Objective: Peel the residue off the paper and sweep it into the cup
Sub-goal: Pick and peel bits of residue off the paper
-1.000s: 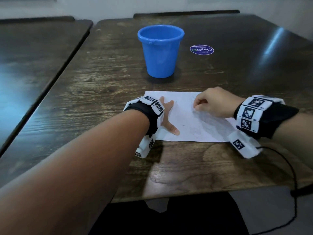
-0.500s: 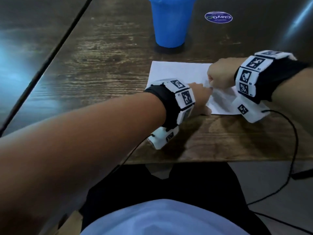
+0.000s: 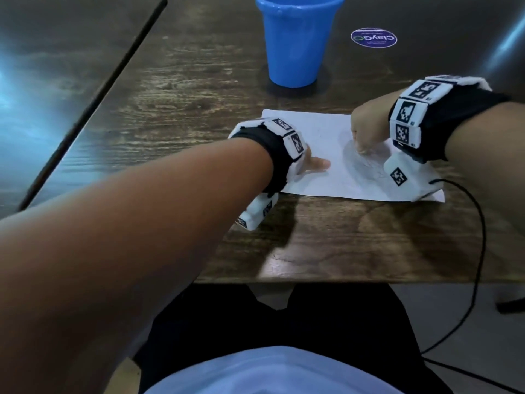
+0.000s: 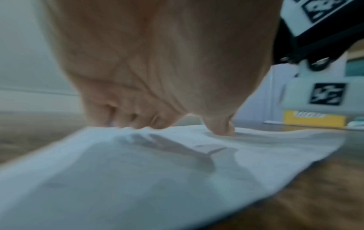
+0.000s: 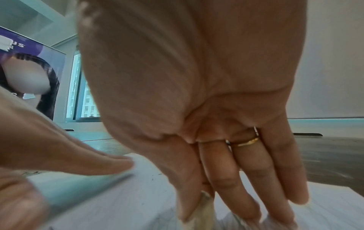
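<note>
Left hand (image 3: 311,165) had slid back leftward, fingers flat, pinning paper (image 3: 321,132) for peeling. Right hand (image 3: 366,129) apparently pinched pale residue (image 5: 205,207) between thumb and forefinger. Cup (image 3: 295,44) waited beyond.

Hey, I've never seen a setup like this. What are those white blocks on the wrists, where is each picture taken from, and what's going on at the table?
No machine here: a person works with bare hands. The white blocks with black patterns are bands strapped to both wrists, and a camera rides on each. One picture comes from a head camera looking down; the other two look along each hand from the wrist.

On the wooden table lie a white paper, a blue cup standing beyond it, and a round sticker.

The left hand presses flat on the paper to hold it steady. The right hand pinches a pale scrap at the paper, apparently residue being peeled. What is in the cup cannot be seen.
</note>
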